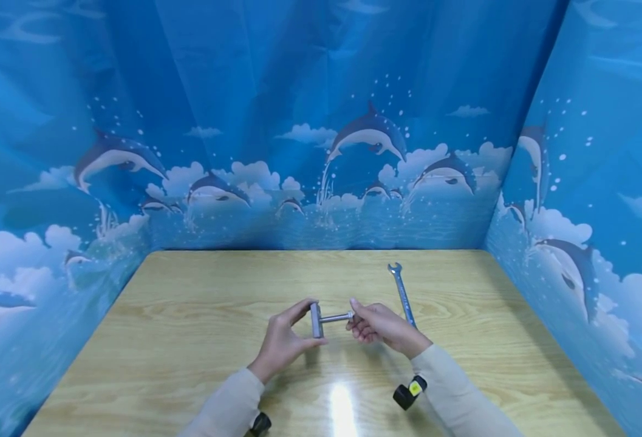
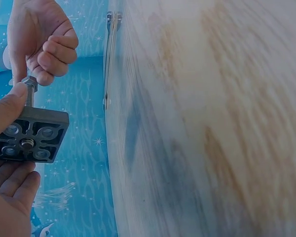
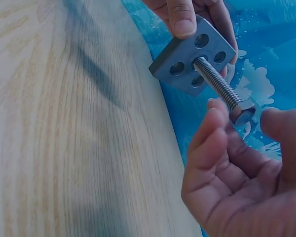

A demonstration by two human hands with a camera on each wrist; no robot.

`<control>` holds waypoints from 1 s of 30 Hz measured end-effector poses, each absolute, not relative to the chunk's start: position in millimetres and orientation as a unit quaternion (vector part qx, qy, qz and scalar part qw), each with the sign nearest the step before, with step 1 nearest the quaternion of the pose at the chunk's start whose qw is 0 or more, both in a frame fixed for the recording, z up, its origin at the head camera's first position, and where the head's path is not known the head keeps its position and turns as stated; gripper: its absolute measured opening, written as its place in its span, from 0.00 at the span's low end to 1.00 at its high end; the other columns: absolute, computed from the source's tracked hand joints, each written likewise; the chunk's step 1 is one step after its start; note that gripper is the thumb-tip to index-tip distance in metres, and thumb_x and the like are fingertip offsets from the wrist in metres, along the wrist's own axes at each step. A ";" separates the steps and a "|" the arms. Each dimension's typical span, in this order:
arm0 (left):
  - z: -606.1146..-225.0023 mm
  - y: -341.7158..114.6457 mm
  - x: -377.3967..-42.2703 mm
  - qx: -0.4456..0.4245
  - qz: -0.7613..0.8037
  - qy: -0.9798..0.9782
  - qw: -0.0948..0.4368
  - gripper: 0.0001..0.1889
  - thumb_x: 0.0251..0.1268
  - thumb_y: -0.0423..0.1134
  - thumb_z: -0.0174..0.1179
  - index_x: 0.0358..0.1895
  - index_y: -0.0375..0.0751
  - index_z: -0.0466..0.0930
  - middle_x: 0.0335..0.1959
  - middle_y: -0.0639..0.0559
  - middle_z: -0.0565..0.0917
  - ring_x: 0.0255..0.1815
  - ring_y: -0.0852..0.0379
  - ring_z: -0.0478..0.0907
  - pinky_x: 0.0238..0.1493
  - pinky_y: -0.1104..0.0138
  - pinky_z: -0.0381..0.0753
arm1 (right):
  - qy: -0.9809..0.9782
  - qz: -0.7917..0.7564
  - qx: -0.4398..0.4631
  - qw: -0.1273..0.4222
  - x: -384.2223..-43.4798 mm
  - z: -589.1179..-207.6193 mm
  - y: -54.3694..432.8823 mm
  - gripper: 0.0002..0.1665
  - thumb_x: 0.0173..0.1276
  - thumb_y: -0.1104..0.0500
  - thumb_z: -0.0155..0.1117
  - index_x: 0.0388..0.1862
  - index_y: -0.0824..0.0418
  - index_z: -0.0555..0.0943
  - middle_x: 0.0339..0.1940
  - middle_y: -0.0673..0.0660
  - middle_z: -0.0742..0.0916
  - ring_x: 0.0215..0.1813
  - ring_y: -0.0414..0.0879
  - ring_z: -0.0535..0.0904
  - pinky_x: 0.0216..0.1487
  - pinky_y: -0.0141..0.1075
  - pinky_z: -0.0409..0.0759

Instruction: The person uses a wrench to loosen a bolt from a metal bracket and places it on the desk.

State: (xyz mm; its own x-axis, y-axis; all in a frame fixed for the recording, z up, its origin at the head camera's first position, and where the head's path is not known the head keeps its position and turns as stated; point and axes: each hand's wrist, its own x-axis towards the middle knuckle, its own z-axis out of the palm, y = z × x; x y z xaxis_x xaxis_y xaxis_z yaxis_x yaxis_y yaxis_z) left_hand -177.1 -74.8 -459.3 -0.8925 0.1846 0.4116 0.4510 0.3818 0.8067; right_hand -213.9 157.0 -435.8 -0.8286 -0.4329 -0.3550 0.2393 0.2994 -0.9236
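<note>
My left hand (image 1: 285,340) holds a square grey metal plate (image 3: 187,59) by opposite edges, thumb on one side and fingers on the other. The plate has a hole near each corner. A threaded hex bolt (image 3: 219,84) passes through its centre, and the bolt's tip shows on the ribbed back face in the left wrist view. At the bolt's head, my right hand (image 1: 378,325) has its fingers and thumb curled around the hex. A narrow gap shows between thumb and head in the right wrist view. Both hands are raised above the table.
A combination wrench (image 1: 402,294) lies on the wood-grain table (image 1: 200,285), beyond the right forearm, which covers its lower end. Blue dolphin-print curtains (image 1: 277,73) stand along the table's back and sides. Each wrist wears a small black camera (image 1: 405,397).
</note>
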 end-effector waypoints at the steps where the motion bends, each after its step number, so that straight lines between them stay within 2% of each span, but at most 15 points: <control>1: -459.3 -75.0 -177.3 -0.194 -0.521 -0.821 0.128 0.39 0.36 0.33 0.79 0.60 0.37 0.74 0.59 0.39 0.78 0.61 0.49 0.76 0.62 0.65 0.76 | 0.754 -0.588 -0.064 0.285 -214.1 -435.7 156.8 0.40 0.74 0.36 0.45 0.42 0.75 0.79 0.26 0.53 0.82 0.26 0.39 0.77 0.29 0.28 0.79; 5: -459.3 -75.9 -177.6 -0.194 -0.520 -0.822 0.128 0.39 0.37 0.32 0.78 0.61 0.38 0.74 0.59 0.41 0.79 0.61 0.50 0.76 0.62 0.64 0.76 | 0.753 -0.593 -0.071 0.276 -214.1 -433.6 156.7 0.33 0.72 0.42 0.53 0.44 0.75 0.79 0.26 0.52 0.82 0.27 0.39 0.75 0.30 0.29 0.77; 9: -459.1 -77.0 -177.4 -0.186 -0.521 -0.824 0.123 0.38 0.38 0.32 0.78 0.61 0.40 0.75 0.59 0.44 0.79 0.61 0.50 0.76 0.62 0.65 0.76 | 0.756 -0.602 -0.082 0.245 -214.4 -432.6 157.3 0.23 0.68 0.52 0.64 0.50 0.72 0.78 0.34 0.57 0.84 0.37 0.45 0.81 0.44 0.40 0.85; 12: -458.6 -77.5 -177.1 -0.180 -0.521 -0.826 0.118 0.39 0.38 0.33 0.78 0.61 0.40 0.74 0.59 0.45 0.79 0.61 0.50 0.76 0.62 0.65 0.76 | 0.765 -0.599 -0.093 0.218 -214.5 -432.7 157.7 0.22 0.63 0.59 0.68 0.53 0.69 0.78 0.40 0.59 0.83 0.43 0.49 0.81 0.52 0.44 0.84; 15: -457.9 -77.6 -177.0 -0.178 -0.522 -0.827 0.114 0.39 0.38 0.33 0.78 0.61 0.41 0.74 0.59 0.46 0.79 0.61 0.51 0.75 0.62 0.65 0.76 | 0.773 -0.593 -0.098 0.201 -214.6 -433.0 157.5 0.22 0.59 0.63 0.70 0.53 0.68 0.79 0.41 0.57 0.82 0.43 0.48 0.80 0.50 0.41 0.84; 24: -456.5 -77.0 -176.7 -0.181 -0.525 -0.824 0.112 0.38 0.39 0.32 0.78 0.61 0.41 0.74 0.60 0.46 0.79 0.62 0.51 0.75 0.62 0.64 0.76 | 0.776 -0.592 -0.101 0.191 -214.5 -433.2 157.7 0.22 0.59 0.65 0.70 0.53 0.69 0.79 0.42 0.57 0.83 0.41 0.46 0.81 0.48 0.38 0.85; 30: -458.1 -76.6 -177.0 -0.183 -0.524 -0.824 0.116 0.38 0.38 0.32 0.78 0.61 0.40 0.74 0.59 0.45 0.79 0.61 0.50 0.76 0.62 0.65 0.76 | 0.769 -0.583 -0.129 0.228 -215.7 -433.2 160.5 0.26 0.62 0.58 0.69 0.58 0.64 0.78 0.50 0.60 0.82 0.48 0.50 0.79 0.54 0.42 0.82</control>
State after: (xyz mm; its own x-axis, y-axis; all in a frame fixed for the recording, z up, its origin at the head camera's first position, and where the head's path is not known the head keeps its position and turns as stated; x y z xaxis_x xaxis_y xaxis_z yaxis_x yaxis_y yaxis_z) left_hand -177.0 -76.6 -458.1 -0.9065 0.1798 0.3820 0.4223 0.3847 0.8208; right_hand -215.7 160.5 -433.2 -0.8627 -0.4646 -0.1998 0.0674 0.2860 -0.9559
